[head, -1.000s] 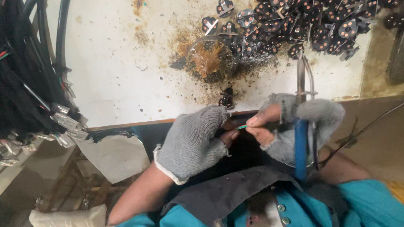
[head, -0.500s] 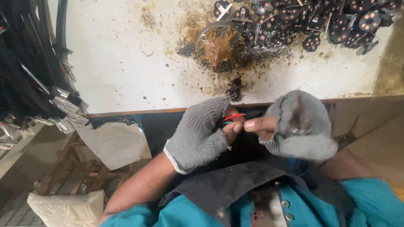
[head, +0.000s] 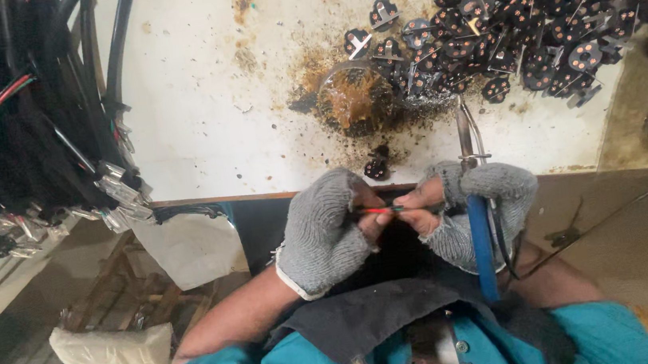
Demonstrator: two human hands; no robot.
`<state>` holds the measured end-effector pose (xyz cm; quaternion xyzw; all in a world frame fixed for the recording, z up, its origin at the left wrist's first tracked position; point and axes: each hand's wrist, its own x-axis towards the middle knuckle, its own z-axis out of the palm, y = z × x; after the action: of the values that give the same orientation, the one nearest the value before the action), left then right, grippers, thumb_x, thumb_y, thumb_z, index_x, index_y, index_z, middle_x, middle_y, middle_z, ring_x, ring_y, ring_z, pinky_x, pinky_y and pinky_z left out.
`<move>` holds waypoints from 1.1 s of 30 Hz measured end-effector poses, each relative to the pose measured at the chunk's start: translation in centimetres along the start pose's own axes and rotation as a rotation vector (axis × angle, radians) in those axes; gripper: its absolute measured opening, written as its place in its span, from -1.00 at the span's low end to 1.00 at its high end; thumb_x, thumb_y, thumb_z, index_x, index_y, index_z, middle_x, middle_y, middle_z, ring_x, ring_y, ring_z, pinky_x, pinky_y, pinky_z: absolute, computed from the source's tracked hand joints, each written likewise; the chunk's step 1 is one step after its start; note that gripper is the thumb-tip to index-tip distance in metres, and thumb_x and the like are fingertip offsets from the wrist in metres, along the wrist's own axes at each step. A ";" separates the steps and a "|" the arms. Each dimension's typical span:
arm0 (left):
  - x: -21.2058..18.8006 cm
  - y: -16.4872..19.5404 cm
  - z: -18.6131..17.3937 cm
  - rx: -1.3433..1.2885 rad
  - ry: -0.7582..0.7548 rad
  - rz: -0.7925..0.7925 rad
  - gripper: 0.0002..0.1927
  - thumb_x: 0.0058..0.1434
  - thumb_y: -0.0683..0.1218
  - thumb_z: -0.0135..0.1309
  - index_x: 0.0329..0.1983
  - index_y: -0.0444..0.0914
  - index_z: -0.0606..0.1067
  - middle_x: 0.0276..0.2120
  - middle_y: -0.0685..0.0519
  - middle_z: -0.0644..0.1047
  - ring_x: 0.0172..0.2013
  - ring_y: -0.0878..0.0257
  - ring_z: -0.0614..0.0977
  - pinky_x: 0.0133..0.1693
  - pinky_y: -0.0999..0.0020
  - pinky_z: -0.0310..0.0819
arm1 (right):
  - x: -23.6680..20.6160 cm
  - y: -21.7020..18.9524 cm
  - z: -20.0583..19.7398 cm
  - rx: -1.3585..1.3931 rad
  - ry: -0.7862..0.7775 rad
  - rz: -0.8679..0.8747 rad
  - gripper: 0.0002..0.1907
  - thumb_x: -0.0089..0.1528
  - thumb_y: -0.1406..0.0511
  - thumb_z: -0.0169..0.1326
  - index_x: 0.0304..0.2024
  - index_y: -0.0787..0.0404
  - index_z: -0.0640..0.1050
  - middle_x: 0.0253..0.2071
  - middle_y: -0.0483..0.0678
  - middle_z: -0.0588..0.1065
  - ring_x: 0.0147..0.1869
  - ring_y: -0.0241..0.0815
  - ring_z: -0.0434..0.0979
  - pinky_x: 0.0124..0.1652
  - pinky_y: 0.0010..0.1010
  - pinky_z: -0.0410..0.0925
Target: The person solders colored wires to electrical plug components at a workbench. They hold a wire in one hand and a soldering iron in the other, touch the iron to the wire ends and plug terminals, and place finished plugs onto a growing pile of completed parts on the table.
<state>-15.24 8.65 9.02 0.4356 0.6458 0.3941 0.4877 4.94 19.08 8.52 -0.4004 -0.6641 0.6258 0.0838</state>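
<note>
Head view, looking down. The left hand (head: 325,234), in a grey knit fingerless glove, has its grip closed on a thin red wire (head: 378,211), pinched between bare fingertips at the near edge of the worktop (head: 197,115). The right hand (head: 471,207), gloved alike, meets it from 3 o'clock, its fingertips closed on the other end of the same wire; a blue-handled soldering iron (head: 478,222) runs through this hand, its metal shaft pointing toward 12 o'clock. The wire lies level between the 2 hands, just in front of the person's chest.

At 12 o'clock of the hands, a rust-brown round pot (head: 355,100) stands on the stained white worktop, ringed with dark spatter. From 12 to 2 o'clock spreads a heap of black plug inserts (head: 539,15) with copper pins. At 10 o'clock hangs a bundle of black cables (head: 20,117) with stripped, metal-tipped ends. At 8 o'clock, below the worktop, lies a whitish block (head: 114,358).
</note>
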 end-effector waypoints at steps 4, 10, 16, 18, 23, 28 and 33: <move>0.1 -0.1 -0.5 0.044 -0.071 0.002 -0.82 0.15 -0.10 0.29 -0.35 -0.22 0.50 -0.41 -0.02 0.47 -0.34 0.03 0.57 -0.29 0.17 0.43 | 0.4 -0.7 0.1 -0.006 0.002 -0.039 -0.90 0.18 0.34 0.29 -0.25 0.20 0.68 -0.41 -0.09 0.61 -0.35 -0.31 0.61 -0.32 -0.50 0.43; 0.6 0.3 -1.0 0.122 -0.067 0.022 -0.72 0.07 -0.04 0.37 -0.38 -0.26 0.49 -0.39 -0.06 0.46 -0.34 -0.03 0.57 -0.31 0.14 0.43 | 0.4 -2.1 -0.7 0.021 -0.016 -0.037 -0.88 0.15 0.31 0.31 -0.27 0.19 0.68 -0.38 -0.09 0.62 -0.34 -0.28 0.62 -0.29 -0.49 0.44; -0.8 -0.4 0.4 0.257 0.064 0.067 -0.78 -0.02 -0.09 0.36 -0.33 -0.17 0.58 -0.35 -0.03 0.52 -0.32 0.01 0.62 -0.31 0.16 0.50 | -0.6 0.3 0.2 -0.088 0.023 -0.118 -0.89 0.19 0.35 0.25 -0.22 0.19 0.63 -0.33 -0.08 0.56 -0.25 -0.24 0.56 -0.23 -0.42 0.40; -1.3 -0.8 1.0 0.209 0.086 0.104 -0.79 -0.04 -0.13 0.32 -0.33 -0.18 0.56 -0.35 -0.01 0.53 -0.30 0.05 0.63 -0.28 0.18 0.53 | -1.3 1.0 0.3 -0.118 0.014 -0.119 -0.86 0.17 0.35 0.24 -0.21 0.19 0.62 -0.33 -0.07 0.55 -0.25 -0.23 0.56 -0.21 -0.41 0.39; -0.9 -0.5 0.5 0.373 0.206 0.251 -0.72 0.13 -0.18 0.37 -0.52 -0.15 0.45 -0.56 0.03 0.43 -0.46 0.06 0.55 -0.40 0.16 0.37 | -1.0 1.4 1.3 0.068 0.220 -0.173 -0.90 0.31 0.35 0.18 -0.13 0.19 0.55 -0.26 -0.07 0.51 -0.25 -0.23 0.51 -0.21 -0.48 0.36; 1.8 -0.1 -4.0 0.433 0.406 0.093 -0.83 0.20 -0.17 0.31 -0.36 -0.22 0.50 -0.46 -0.03 0.45 -0.41 0.02 0.52 -0.32 0.17 0.37 | 1.6 0.2 1.1 -0.076 0.356 -0.370 -0.82 0.28 0.40 0.26 -0.18 0.22 0.49 -0.25 -0.02 0.57 -0.21 -0.18 0.60 -0.19 -0.44 0.44; 4.4 0.4 -4.9 0.398 0.368 0.033 -0.80 0.16 -0.11 0.33 -0.35 -0.25 0.51 -0.46 -0.06 0.44 -0.40 -0.01 0.53 -0.32 0.17 0.40 | 3.5 0.1 1.7 -0.232 0.357 -0.350 -0.81 0.15 0.42 0.44 -0.33 0.21 0.62 -0.37 -0.05 0.57 -0.31 -0.19 0.61 -0.26 -0.41 0.44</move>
<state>-20.56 12.49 9.14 0.4541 0.7812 0.3399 0.2606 1.60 19.95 6.73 -0.3905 -0.7651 0.4411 0.2599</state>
